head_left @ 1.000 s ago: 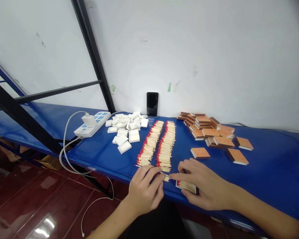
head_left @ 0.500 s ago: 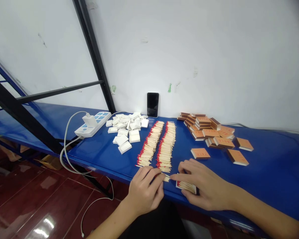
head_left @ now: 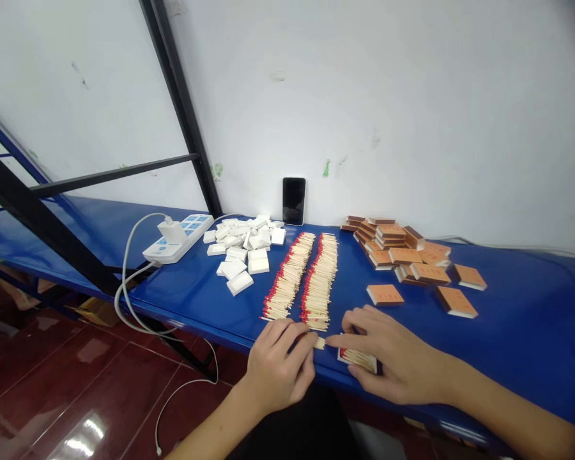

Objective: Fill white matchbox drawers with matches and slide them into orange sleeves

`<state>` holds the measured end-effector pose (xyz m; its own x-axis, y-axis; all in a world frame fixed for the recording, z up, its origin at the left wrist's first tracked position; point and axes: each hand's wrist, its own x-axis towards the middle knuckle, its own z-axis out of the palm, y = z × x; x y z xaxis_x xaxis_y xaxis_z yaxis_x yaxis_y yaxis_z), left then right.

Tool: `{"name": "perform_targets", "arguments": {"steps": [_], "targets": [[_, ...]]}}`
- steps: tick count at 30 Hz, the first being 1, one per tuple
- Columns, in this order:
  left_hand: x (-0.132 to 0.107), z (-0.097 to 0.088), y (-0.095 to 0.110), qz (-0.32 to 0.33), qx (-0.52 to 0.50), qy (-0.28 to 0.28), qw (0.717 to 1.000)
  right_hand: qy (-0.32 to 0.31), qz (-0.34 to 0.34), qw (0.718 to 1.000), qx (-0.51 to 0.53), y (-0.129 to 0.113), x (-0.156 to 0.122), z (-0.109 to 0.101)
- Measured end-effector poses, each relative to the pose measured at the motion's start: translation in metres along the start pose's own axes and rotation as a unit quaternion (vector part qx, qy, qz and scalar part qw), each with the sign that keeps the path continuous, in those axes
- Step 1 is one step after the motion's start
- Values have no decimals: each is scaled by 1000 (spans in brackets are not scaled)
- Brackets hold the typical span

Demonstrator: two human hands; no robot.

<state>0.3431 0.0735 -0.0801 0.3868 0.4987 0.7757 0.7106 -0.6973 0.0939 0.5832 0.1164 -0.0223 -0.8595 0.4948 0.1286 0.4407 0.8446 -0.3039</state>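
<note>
My left hand [head_left: 278, 364] is curled at the near edge of the blue table [head_left: 517, 306], fingers pinched on a small bundle of matches [head_left: 319, 343]. My right hand [head_left: 388, 358] lies over an open matchbox tray [head_left: 359, 359] filled with red-tipped matches, its forefinger touching the tip of the bundle. Just beyond my hands run two long rows of red-tipped matches [head_left: 303, 278]. A pile of white inner trays [head_left: 242, 250] sits to the left of the rows. Orange matchbox sleeves [head_left: 407, 255] are heaped to the right.
A dark phone [head_left: 294, 200] leans against the white wall behind the rows. A white power strip [head_left: 178, 237] with a charger and grey cable lies at the left. Black metal frame bars [head_left: 182, 108] cross the left side. Red floor tiles [head_left: 76, 396] lie below the table edge.
</note>
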Motion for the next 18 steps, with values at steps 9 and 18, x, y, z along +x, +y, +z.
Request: {"name": "perform_targets", "arguments": {"steps": [9, 18], "targets": [[1, -1, 0, -8, -1, -1, 1000, 46, 24, 999, -7, 4, -3, 9], [1, -1, 1, -7, -3, -2, 1000, 35, 35, 999, 5, 5, -4, 11]]}}
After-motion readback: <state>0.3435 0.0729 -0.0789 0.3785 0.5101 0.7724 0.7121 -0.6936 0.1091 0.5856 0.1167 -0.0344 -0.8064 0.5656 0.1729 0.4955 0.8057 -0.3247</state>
